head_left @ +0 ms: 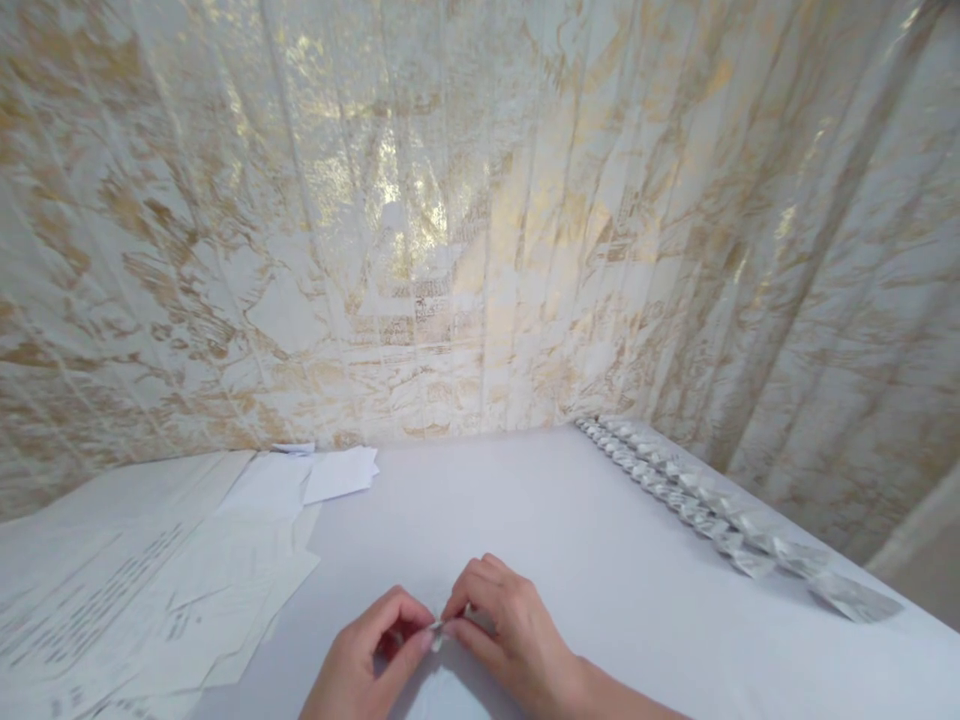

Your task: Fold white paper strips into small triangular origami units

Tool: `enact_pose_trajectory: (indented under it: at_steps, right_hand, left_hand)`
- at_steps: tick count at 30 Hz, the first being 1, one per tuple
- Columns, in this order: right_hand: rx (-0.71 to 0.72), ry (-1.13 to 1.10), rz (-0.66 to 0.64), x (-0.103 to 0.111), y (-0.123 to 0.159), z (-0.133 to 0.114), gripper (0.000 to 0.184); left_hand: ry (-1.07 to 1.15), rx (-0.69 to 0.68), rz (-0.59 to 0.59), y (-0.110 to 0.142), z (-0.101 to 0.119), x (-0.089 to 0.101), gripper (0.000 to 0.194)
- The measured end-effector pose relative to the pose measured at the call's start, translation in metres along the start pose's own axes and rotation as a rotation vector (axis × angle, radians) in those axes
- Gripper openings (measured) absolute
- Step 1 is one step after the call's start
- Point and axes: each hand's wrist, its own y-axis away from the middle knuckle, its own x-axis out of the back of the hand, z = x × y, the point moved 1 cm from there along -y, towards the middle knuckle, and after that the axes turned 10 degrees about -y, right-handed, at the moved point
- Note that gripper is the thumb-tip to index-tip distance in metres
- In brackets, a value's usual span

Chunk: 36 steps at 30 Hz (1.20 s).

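Folded paper piece (436, 637), pinched by the fingertips of my left hand (373, 655) and right hand (521, 630), well inside the desk's right edge (799, 528), probably light, crushable, best held at its ends.

Nothing can be read for certain. Dark printed lines run across the loose sheets (142, 570) on the counter (480, 520), too blurred to make out.
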Motion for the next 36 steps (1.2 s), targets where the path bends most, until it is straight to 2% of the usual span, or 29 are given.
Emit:
enact_pose_trajectory:
  at_steps: [5, 10, 15, 18, 22, 24, 26, 29, 31, 36]
  right_hand:
    - [-0.248, -0.262, 0.131, -0.001, -0.002, 0.001, 0.011]
    - [-0.266, -0.341, 0.105, -0.008, 0.000, 0.002, 0.007]
    - [-0.307, -0.352, 0.133, -0.008, -0.001, 0.005, 0.008]
    - [-0.318, -0.368, 0.099, -0.007, -0.002, 0.003, 0.005]
    - [-0.307, -0.370, 0.027, -0.009, 0.000, 0.001, 0.015]
    - [-0.314, -0.346, 0.034, -0.011, 0.001, 0.003, 0.007]
    - [-0.307, -0.314, 0.048, -0.011, 0.002, 0.006, 0.007]
    - [-0.284, -0.290, 0.041, -0.009, 0.003, 0.007, 0.014]
    - [-0.267, -0.277, 0.038, -0.007, 0.002, 0.005, 0.018]
    - [-0.249, -0.258, 0.034, -0.007, 0.001, -0.001, 0.020]
  left_hand:
    - [0.220, -0.008, 0.118, 0.001, 0.008, 0.003, 0.032]
    - [0.386, 0.130, 0.146, 0.003, 0.008, 0.004, 0.037]
    - [0.417, 0.171, 0.200, 0.002, 0.004, 0.002, 0.043]
    - [0.405, 0.159, 0.235, 0.004, 0.008, -0.001, 0.047]
    - [0.375, 0.072, 0.220, 0.009, 0.013, -0.006, 0.041]
    - [0.349, 0.034, 0.198, 0.011, 0.013, -0.007, 0.034]
    - [0.259, -0.015, 0.165, 0.010, 0.012, -0.007, 0.025]
    - [0.030, -0.104, 0.053, 0.007, 0.013, -0.003, 0.013]
    - [-0.064, -0.144, 0.001, 0.006, 0.015, 0.001, 0.023]
    - [-0.027, -0.173, 0.045, 0.007, 0.021, 0.006, 0.027]
